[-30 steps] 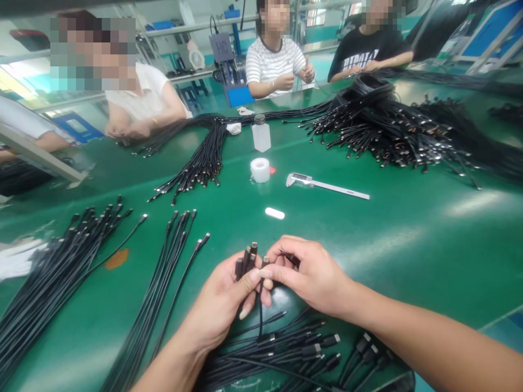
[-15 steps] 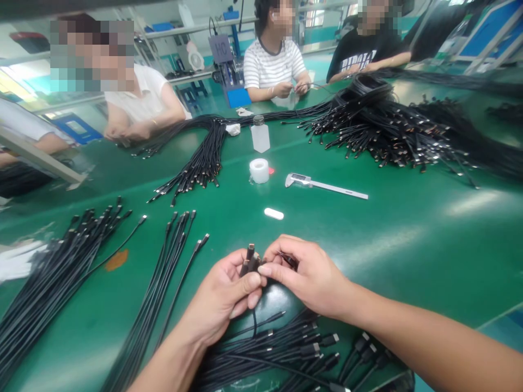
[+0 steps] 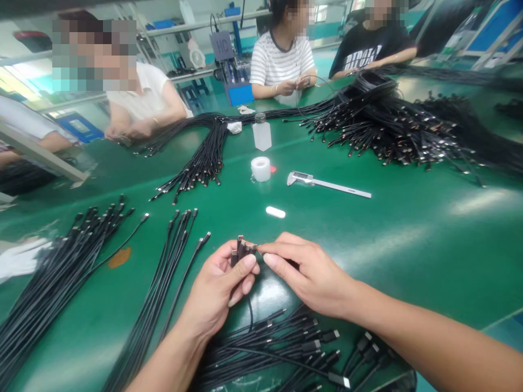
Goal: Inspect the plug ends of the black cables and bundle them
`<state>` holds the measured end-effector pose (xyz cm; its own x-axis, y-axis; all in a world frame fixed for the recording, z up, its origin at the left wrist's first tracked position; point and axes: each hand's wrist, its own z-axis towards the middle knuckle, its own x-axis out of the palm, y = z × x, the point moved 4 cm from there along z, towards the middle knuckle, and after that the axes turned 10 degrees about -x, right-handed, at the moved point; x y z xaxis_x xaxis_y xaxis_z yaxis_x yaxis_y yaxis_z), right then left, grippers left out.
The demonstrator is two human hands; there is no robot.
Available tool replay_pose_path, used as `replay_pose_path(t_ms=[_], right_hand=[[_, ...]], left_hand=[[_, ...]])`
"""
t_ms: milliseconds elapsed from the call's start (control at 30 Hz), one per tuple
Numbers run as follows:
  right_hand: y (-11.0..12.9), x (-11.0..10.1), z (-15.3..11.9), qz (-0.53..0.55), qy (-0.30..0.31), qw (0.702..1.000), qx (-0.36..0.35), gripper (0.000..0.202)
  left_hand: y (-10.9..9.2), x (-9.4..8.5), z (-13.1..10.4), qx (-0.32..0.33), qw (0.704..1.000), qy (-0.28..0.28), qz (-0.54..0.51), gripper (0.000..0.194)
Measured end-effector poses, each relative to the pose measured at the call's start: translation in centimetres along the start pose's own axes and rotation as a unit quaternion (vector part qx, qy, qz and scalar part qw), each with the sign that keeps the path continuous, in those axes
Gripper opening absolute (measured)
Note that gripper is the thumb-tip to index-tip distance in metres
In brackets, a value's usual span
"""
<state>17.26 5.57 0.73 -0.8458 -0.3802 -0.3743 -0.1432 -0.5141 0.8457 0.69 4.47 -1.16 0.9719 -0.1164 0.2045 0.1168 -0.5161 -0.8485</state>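
Observation:
My left hand [image 3: 229,277] is closed around a small bunch of black cable connectors [image 3: 242,247], whose metal tips point up above the fingers. A black cable hangs down below this hand. Beside it, my right hand [image 3: 300,269] has thumb and index finger close together, the index fingertip at the edge of the bunch. Something dark shows in the curl of its fingers, too hidden to name. Under both hands lies a pile of black cables [image 3: 261,354] with metal-tipped plugs. A smaller group of black cables [image 3: 163,277] lies left of my left arm.
On the green table [image 3: 408,250] are a white oval piece [image 3: 275,212], a tape roll [image 3: 260,170], a clear bottle [image 3: 262,133] and a digital caliper [image 3: 327,184]. Cable bundles lie left [image 3: 61,277] and far right [image 3: 379,125]. Several co-workers sit across the table.
The bunch of connectors in my left hand has shifted slightly left and up. My right fingertips have drawn a little away from the left thumb. The camera view has shifted slightly.

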Motion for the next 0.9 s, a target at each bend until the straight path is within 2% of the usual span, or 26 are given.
replay_pose_path(t_ms=[400,900], right_hand=[[0.51,-0.21,0.01,-0.006,-0.001,1.0,0.006,0.026],[0.51,-0.27,-0.06,-0.015,0.001,1.0,0.001,0.026]], left_hand=[[-0.27,-0.15,-0.15,0.055,0.995,-0.001,0.08,0.03],[-0.13,-0.32,-0.17,0.054,0.992,-0.019,0.11,0.033]])
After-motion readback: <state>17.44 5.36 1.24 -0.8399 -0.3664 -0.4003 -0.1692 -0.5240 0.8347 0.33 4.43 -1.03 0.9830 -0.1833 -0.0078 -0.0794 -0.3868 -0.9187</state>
